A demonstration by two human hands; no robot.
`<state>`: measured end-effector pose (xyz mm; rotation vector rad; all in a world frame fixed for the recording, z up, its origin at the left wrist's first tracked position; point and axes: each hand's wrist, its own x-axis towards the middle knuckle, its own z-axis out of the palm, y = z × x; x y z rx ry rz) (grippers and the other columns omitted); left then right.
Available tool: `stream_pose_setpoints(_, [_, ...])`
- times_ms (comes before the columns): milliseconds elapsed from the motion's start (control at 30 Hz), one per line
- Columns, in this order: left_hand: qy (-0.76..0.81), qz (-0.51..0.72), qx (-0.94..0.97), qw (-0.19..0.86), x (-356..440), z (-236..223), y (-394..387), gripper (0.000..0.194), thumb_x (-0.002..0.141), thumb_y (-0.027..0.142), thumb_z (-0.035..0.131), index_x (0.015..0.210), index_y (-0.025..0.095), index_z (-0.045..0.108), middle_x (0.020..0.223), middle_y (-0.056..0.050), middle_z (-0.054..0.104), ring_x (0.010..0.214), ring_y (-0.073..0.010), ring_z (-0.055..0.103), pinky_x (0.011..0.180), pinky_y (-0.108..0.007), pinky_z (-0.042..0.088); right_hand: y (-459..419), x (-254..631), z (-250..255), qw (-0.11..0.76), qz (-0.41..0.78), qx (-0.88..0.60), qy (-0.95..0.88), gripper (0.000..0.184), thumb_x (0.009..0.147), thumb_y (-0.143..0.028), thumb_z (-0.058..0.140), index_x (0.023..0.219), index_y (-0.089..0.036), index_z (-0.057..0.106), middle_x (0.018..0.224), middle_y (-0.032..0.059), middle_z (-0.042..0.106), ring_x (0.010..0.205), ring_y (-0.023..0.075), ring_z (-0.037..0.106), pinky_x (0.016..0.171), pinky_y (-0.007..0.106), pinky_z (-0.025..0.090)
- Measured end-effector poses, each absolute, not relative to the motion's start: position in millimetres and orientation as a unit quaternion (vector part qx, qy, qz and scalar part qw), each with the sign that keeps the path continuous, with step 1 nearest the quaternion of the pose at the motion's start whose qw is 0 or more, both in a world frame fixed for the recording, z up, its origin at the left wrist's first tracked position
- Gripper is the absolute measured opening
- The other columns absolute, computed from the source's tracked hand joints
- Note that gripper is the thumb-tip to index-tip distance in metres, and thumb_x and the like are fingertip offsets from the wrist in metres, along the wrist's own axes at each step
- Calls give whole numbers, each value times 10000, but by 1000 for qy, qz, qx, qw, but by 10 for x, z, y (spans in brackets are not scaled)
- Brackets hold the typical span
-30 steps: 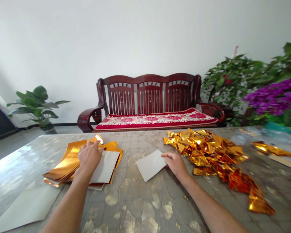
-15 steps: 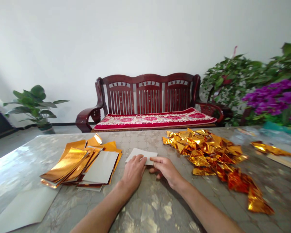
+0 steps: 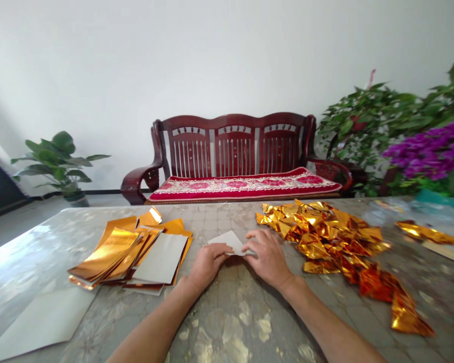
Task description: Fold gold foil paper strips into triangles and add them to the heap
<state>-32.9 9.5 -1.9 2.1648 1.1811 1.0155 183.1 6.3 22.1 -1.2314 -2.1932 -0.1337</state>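
Between my hands, at the middle of the table, is a small sheet of paper (image 3: 229, 240) with its pale side up and its near edge bent. My left hand (image 3: 209, 261) pinches the paper's left near edge between thumb and fingers. On the other side my right hand (image 3: 267, 254) has its fingers curled round the right corner. To the left lies a loose stack of gold foil paper (image 3: 111, 254), a few sheets showing their pale backs. A heap of folded gold foil pieces (image 3: 318, 232) spreads to the right, trailing toward the near right.
A large pale sheet (image 3: 41, 320) lies at the table's near left. Clear plastic wrapping (image 3: 388, 209) and one gold piece (image 3: 427, 233) are at the far right. Beyond the table (image 3: 227, 322) stand a wooden bench (image 3: 234, 146) and potted plants (image 3: 62, 164).
My right fingers have gone from stretched out to curled, lifting and folding the paper's right side. My left fingers have shifted to pinch its near edge. The view has moved slightly.
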Motion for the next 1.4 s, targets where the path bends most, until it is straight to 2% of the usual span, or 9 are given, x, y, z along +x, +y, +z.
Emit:
stream_pose_setpoints(133, [456, 344, 805, 157, -320, 26, 63, 210, 871, 179, 589, 993, 243, 747, 1096, -47, 730, 1063, -199, 638, 994, -364, 476, 74, 1840, 172, 249, -75, -441, -859, 80, 865, -216, 639, 803, -236, 686, 840, 22, 669, 898, 199, 532, 815, 332, 328])
stream_pose_setpoints(300, [465, 305, 829, 61, -273, 114, -49, 147, 868, 299, 651, 975, 257, 741, 1009, -46, 699, 974, -188, 618, 872, -299, 488, 71, 1834, 122, 217, -87, -443, -866, 168, 919, -257, 581, 795, -222, 689, 795, 32, 672, 843, 192, 542, 777, 325, 322])
stream_pose_setpoints(467, [485, 272, 824, 110, -256, 69, -49, 205, 934, 263, 540, 903, 255, 743, 940, -26, 684, 877, -157, 628, 769, -250, 475, 105, 1848, 92, 219, -8, -462, -859, 134, 895, -273, 617, 817, -246, 723, 825, 22, 711, 844, 187, 592, 770, 305, 347])
stream_pose_setpoints(567, [503, 280, 805, 142, -269, 28, -4, 224, 927, 231, 529, 904, 235, 751, 922, -35, 697, 885, -169, 636, 789, -261, 473, 155, 1886, 84, 233, 97, -473, -844, 160, 899, -285, 593, 872, -266, 750, 881, 4, 746, 848, 177, 631, 775, 285, 380])
stream_pose_setpoints(667, [518, 283, 792, 158, -276, 46, 7, 215, 906, 211, 541, 928, 230, 754, 930, -36, 715, 911, -175, 643, 819, -267, 466, 197, 1925, 86, 242, 140, -488, -827, 182, 889, -281, 579, 895, -274, 761, 905, 2, 757, 855, 180, 643, 765, 278, 397])
stream_pose_setpoints(833, [546, 289, 771, 154, -249, 134, -48, 204, 903, 320, 559, 895, 221, 737, 901, -36, 717, 863, -175, 645, 772, -255, 440, 205, 1932, 81, 240, 143, -485, -829, 187, 876, -261, 574, 878, -265, 761, 904, 5, 755, 863, 181, 642, 775, 279, 393])
stream_pose_setpoints(967, [546, 286, 771, 159, -243, 101, -38, 271, 921, 305, 510, 768, 204, 710, 833, -30, 689, 812, -155, 625, 738, -237, 413, 200, 1925, 66, 240, 141, -489, -827, 188, 876, -290, 573, 845, -257, 756, 890, 9, 751, 857, 178, 640, 771, 277, 387])
stream_pose_setpoints(1200, [619, 265, 718, 177, -263, 17, 12, 207, 822, 325, 619, 690, 178, 681, 799, -13, 656, 733, -132, 571, 644, -232, 346, 211, 1944, 64, 231, 152, -520, -808, 191, 858, -333, 586, 774, -237, 727, 843, 0, 738, 807, 159, 625, 695, 249, 367])
stream_pose_setpoints(1400, [632, 241, 715, 175, -257, 83, -20, 249, 825, 313, 582, 635, 168, 652, 729, 3, 621, 659, -110, 521, 590, -235, 278, 188, 1937, 113, 188, 107, -519, -827, 227, 898, -331, 536, 773, -232, 698, 869, 0, 730, 818, 155, 603, 716, 254, 339])
